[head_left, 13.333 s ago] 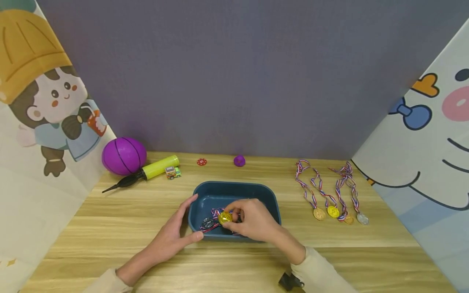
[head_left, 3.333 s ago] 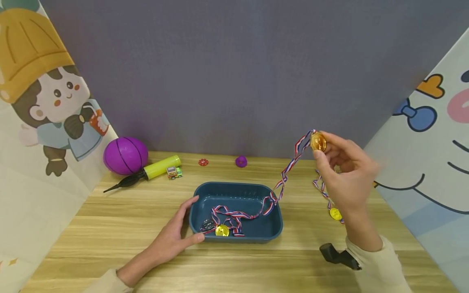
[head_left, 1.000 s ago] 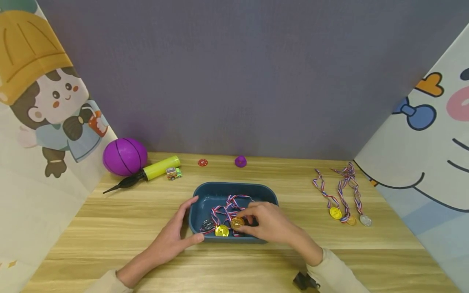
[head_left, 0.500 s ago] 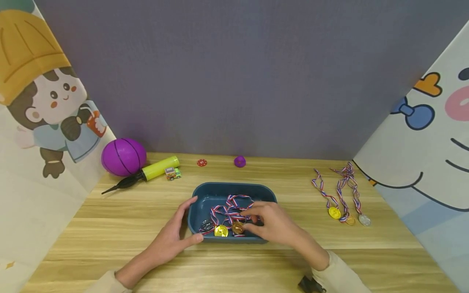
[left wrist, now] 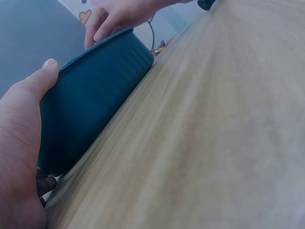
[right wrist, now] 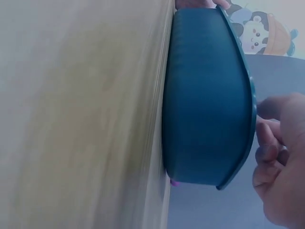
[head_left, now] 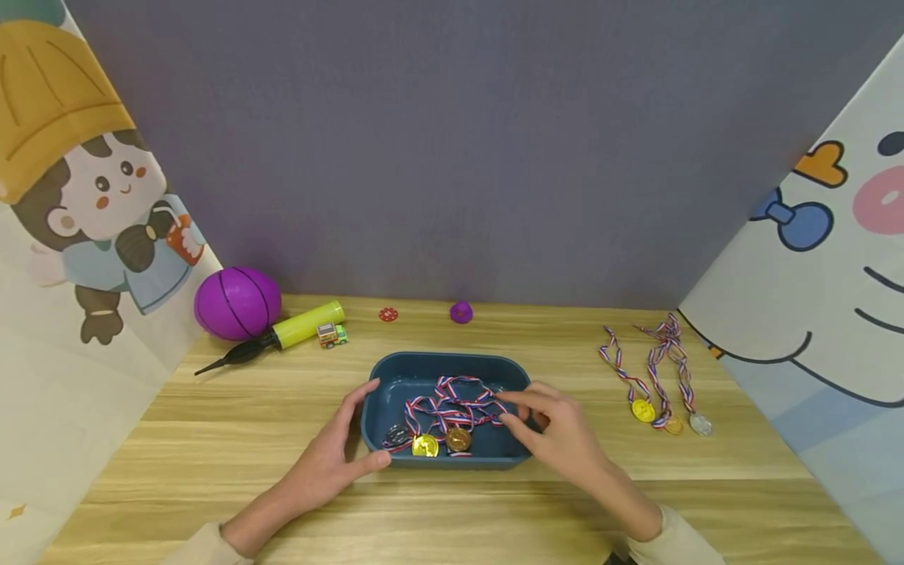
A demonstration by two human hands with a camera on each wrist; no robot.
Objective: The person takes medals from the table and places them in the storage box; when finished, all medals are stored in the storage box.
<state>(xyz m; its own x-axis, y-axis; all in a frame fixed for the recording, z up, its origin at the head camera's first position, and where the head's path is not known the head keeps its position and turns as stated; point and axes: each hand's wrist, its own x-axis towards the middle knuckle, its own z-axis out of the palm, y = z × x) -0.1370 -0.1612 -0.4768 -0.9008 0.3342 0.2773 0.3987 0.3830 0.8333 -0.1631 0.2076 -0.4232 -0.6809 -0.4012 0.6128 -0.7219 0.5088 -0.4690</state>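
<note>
In the head view, a dark blue plastic tub [head_left: 438, 463] stands on the table. My left hand [head_left: 328, 455] holds its left end, thumb over the near rim and fingers along the side. Inside lie a dark silver medal [head_left: 398, 435], a shiny gold medal [head_left: 425, 446] and a bronze-gold medal [head_left: 458, 439], their red, white and blue ribbons [head_left: 452, 408] tangled behind them. Over the tub's right end is my right hand [head_left: 558, 428], thumb and index finger apart at the ribbon's edge. The right wrist view shows its other fingers [right wrist: 267, 152] bent outside the rim.
Three medals on ribbons lie at the right: yellow gold [head_left: 643, 410], pale gold [head_left: 674, 425] and silver [head_left: 701, 424]. Back left are a purple ball [head_left: 238, 304], a yellow hand pump [head_left: 307, 325] and a toy truck [head_left: 332, 335]. A red chip [head_left: 388, 315] and purple ring [head_left: 461, 312] lie behind the tub.
My right hand brought the bronze-gold medal from the right-hand group into the tub, released it beside the gold one, then shifted right along the ribbon. My left hand kept its hold.
</note>
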